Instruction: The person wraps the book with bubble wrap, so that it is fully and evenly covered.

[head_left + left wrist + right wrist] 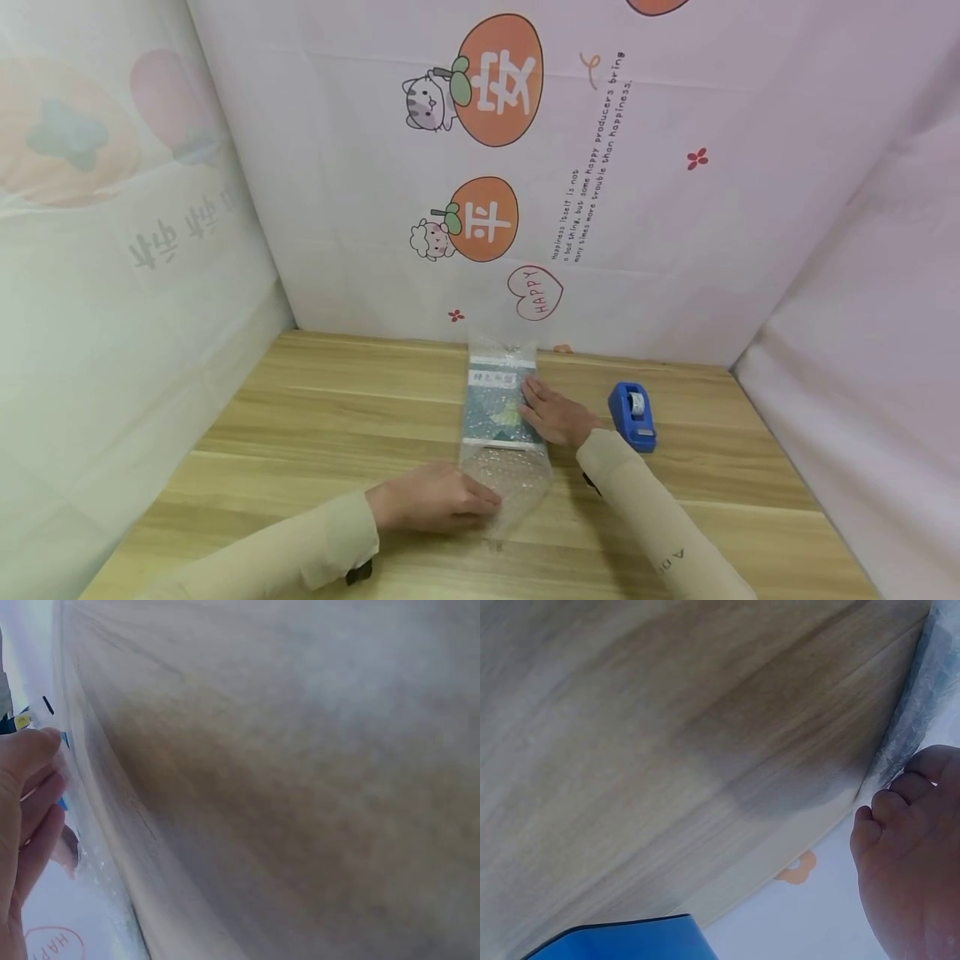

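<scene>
A book (491, 408) with a blue-green cover lies on the table under clear bubble wrap (506, 483). The wrap runs past both its far and near ends. My left hand (442, 500) pinches the loose near end of the wrap; in the left wrist view that hand (30, 802) shows only at the left edge, its fingers bent. On the book's right side rests my right hand (555, 412), fingertips pressing the wrapped edge. The right wrist view has this hand (919, 847) against the side of the wrap (915, 705).
A blue tape dispenser (633, 417) with a roll of tape stands on the wooden table (337, 417), right of my right hand. White printed cloth (360, 208) hangs behind the table, with more cloth at both sides.
</scene>
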